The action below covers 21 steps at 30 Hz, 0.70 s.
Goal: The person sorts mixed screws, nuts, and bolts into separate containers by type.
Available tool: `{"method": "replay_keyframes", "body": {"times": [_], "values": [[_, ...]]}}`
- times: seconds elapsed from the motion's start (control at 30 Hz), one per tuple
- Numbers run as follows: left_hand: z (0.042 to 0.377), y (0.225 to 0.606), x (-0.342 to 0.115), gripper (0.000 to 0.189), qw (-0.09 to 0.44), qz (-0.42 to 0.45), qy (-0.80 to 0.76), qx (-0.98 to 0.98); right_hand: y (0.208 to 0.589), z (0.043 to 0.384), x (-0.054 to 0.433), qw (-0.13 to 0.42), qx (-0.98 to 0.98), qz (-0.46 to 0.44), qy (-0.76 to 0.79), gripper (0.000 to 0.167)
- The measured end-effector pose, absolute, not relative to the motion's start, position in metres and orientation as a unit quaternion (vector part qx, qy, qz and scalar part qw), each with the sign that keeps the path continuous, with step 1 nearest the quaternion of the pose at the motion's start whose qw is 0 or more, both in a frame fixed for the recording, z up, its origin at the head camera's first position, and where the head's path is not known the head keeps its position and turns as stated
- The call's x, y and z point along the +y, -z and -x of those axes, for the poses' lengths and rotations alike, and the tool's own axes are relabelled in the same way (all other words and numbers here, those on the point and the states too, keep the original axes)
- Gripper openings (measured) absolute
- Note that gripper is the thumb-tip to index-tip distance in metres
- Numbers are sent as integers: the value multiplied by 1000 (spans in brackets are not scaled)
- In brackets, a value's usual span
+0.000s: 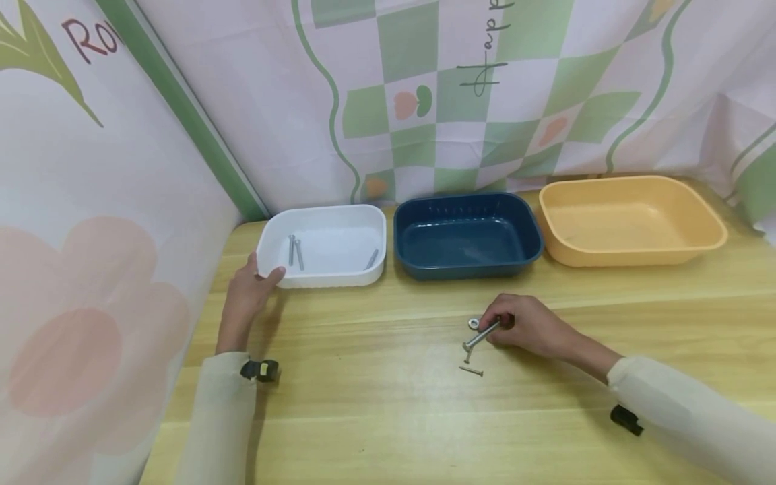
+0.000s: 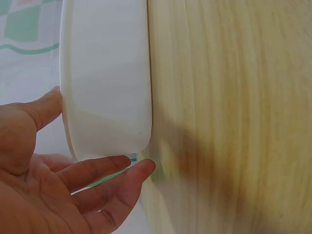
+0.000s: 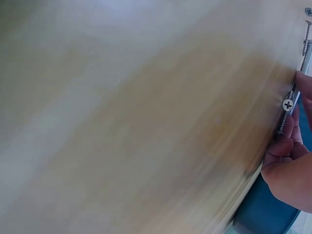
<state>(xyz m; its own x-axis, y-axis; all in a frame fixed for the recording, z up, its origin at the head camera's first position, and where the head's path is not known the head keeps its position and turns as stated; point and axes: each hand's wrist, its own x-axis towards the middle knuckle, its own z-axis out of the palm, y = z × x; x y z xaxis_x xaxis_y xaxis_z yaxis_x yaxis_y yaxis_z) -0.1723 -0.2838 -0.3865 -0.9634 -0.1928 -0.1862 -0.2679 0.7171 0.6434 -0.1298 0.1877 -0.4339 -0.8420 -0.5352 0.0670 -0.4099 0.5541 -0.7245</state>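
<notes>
My left hand (image 1: 250, 296) holds the front left corner of the white tray (image 1: 327, 279), thumb at the rim and fingers along its outer side (image 2: 105, 78). Inside the tray lie several long bolts (image 1: 300, 256). Over the table, my right hand (image 1: 527, 327) pinches a long silver bolt (image 1: 481, 335), its head pointing down and left. Just beside the fingertips lies a shiny metal nut (image 1: 474, 324). Two small screws (image 1: 471, 371) show close below the bolt's head. In the right wrist view, a cross-slotted screw head (image 3: 287, 105) appears right at my right fingers.
A dark blue tray (image 1: 467, 271) stands right of the white one, and a yellow tray (image 1: 630, 257) stands right of that. All three line the back of the wooden table (image 1: 364, 404). Patterned cloth (image 1: 412, 67) hangs behind and at the left.
</notes>
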Motion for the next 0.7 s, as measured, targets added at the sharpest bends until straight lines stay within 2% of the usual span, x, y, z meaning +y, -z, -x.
{"method": "replay_keyframes", "body": {"times": [0.7], "values": [[173,389,-285,82,49,122,-348,928,428,130,189,95,886,271,364,14]]}}
